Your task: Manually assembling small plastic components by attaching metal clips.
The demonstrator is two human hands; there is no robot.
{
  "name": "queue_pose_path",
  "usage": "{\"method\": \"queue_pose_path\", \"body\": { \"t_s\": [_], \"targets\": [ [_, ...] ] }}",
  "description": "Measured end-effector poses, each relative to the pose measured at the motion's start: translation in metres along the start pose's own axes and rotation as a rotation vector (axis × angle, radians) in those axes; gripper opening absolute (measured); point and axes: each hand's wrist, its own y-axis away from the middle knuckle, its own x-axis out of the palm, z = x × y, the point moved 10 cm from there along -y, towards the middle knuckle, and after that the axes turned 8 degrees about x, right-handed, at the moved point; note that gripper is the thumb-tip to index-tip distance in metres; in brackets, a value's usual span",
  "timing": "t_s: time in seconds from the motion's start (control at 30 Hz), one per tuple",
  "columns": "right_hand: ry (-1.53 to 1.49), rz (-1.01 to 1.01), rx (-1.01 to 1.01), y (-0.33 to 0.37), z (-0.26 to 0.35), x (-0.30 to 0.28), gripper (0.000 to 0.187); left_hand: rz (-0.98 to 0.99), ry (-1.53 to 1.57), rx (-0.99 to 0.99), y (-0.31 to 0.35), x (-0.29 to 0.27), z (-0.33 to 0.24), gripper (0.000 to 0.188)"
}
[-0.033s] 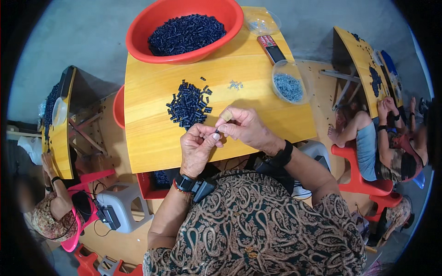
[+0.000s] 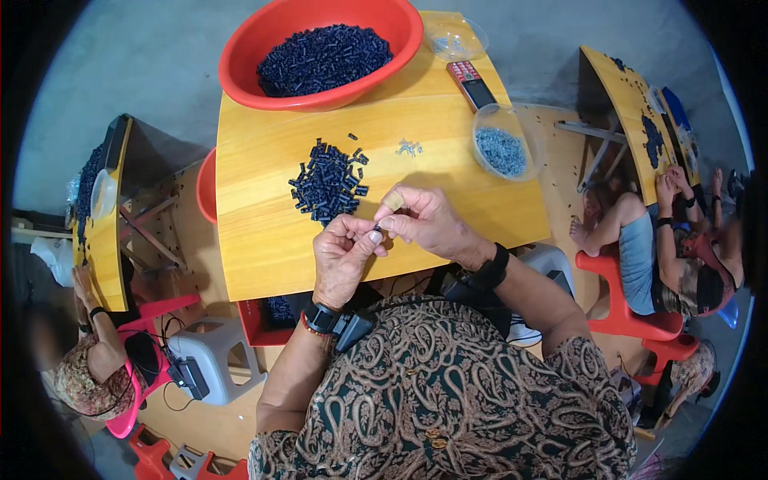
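Note:
My left hand (image 2: 346,252) pinches a small black cylindrical piece (image 2: 378,229) between thumb and fingers, just above the near edge of the table. Meeting it from the right, my right hand (image 2: 432,224) is closed in a pinch at the same piece; whatever its fingertips grip is hidden. Tape wraps one of its fingers. Beyond my left hand lies a pile of short black cylindrical pieces (image 2: 328,180). To the right of that pile, several tiny silvery metal parts (image 2: 410,148) are scattered on the yellow wooden table (image 2: 264,240).
A red basin (image 2: 240,80) full of black pieces stands at the far left. Along the right side are a clear tub (image 2: 500,152) of small metal parts, a mobile phone (image 2: 472,86) and another clear tub (image 2: 456,40). People work at tables on both sides.

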Motion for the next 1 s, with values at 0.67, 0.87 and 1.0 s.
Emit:
{"method": "queue_pose_path", "body": {
  "t_s": [0.67,0.87,1.0],
  "targets": [
    [0.445,-0.043,-0.421,0.020,0.045,0.015,0.002,-0.012,0.038,-0.021,0.001,-0.001,0.001,0.007],
    [0.272,0.091,-0.285,-0.003,0.038,0.003,0.007,0.014,0.007,0.010,0.001,0.003,-0.004,0.008],
    [0.336,-0.157,-0.124,-0.043,0.034,-0.030,0.012,0.016,0.039,-0.001,-0.001,0.002,0.001,0.010]
  ]
}}
